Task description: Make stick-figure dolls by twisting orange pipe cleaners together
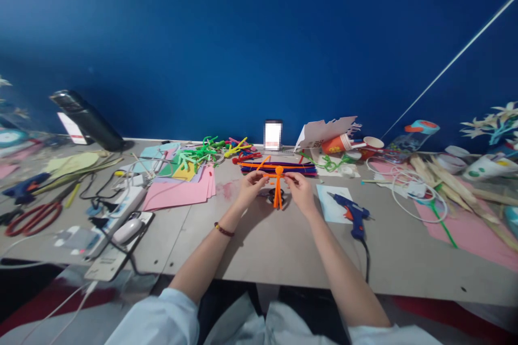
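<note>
Figure (pixel 278 190), orange, held upright above bench (pixel 251 261), midway between two hands: left hand (pixel 251 187) pinching one side, right hand (pixel 300 190) the other. Forearms (pixel 206 261) stretched forward, angled inward. Bench grey, cluttered: pink paper (pixel 174 195) left, glue gun (pixel 356 215) right, pipe cleaners (pixel 303 169) behind, phone (pixel 273 136) upright near blue wall (pixel 243 38)

Head cam, above and behind the grip, looking forward and down; wide view, left hand (pixel 251 188) and right hand (pixel 300 191) small, well ahead of lens; tabletop (pixel 283 259) either side of grip, blue wall (pixel 251 43) beyond, sleeves (pixel 162 319) nearest
</note>
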{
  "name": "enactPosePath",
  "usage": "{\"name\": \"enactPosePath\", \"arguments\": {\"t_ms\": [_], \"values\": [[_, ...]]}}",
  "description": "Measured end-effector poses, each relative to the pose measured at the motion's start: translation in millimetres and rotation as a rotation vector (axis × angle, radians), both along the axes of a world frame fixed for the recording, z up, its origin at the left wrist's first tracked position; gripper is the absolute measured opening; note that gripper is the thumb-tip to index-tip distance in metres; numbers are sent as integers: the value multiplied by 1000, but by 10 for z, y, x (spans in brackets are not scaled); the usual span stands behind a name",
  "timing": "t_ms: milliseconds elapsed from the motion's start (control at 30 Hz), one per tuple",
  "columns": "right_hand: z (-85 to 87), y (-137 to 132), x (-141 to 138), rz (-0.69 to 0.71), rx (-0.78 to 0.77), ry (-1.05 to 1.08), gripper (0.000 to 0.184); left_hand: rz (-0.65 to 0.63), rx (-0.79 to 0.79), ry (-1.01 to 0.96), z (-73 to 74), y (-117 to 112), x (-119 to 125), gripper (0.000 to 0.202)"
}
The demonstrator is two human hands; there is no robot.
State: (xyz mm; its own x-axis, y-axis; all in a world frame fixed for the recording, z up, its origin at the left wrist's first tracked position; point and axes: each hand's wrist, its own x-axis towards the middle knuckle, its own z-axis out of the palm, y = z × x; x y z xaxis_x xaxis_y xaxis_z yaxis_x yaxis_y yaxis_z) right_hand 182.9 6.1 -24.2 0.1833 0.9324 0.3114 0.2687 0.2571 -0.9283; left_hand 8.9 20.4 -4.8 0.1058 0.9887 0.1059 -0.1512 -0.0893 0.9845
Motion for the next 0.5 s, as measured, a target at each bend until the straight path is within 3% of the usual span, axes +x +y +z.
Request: {"name": "enactPosePath", "arguments": {"t_ms": [133, 500], "values": [[-39, 34, 22, -12, -39, 85, 28, 29, 40, 101, 18, 11, -18, 24], [14, 26, 3, 27, -53, 197, 35, 30, -13, 75, 2, 25, -24, 26]]}}
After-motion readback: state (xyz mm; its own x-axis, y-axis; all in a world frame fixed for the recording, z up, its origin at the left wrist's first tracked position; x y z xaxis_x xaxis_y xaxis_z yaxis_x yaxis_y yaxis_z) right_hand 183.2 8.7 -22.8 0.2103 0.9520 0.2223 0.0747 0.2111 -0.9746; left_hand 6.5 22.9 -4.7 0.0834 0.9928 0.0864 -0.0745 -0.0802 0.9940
